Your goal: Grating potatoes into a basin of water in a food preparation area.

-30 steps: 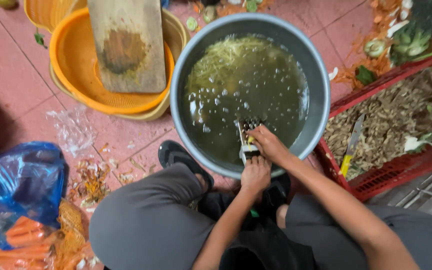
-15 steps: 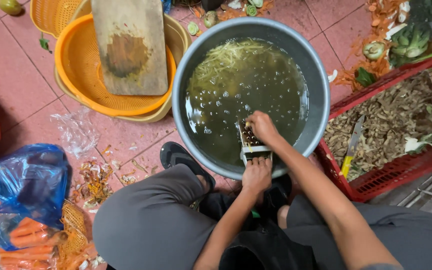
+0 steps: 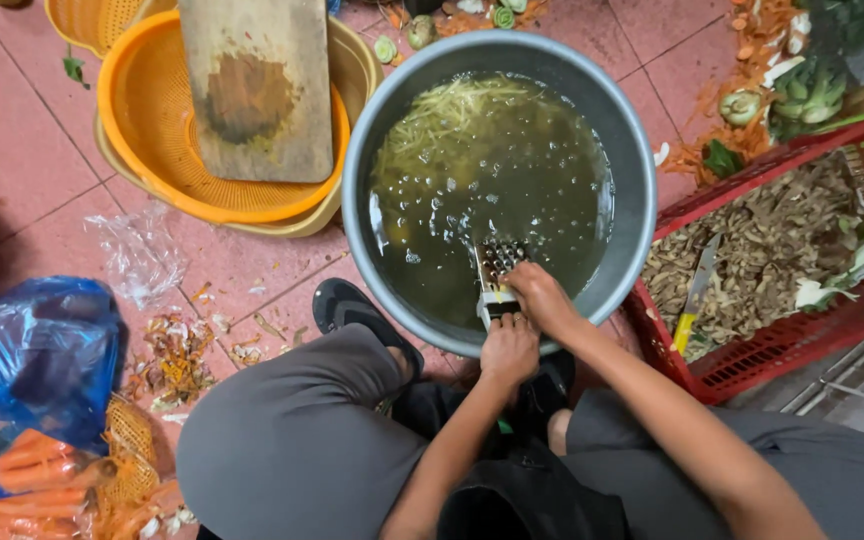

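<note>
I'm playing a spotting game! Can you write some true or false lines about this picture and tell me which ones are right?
1. The big grey basin holds water. True.
2. The wooden board lies in the red crate. False: it rests on the orange baskets.
3. Both hands are at the grater. True: the left hand and right hand touch it.
4. The knife floats in the basin. False: it lies in the red crate.
</note>
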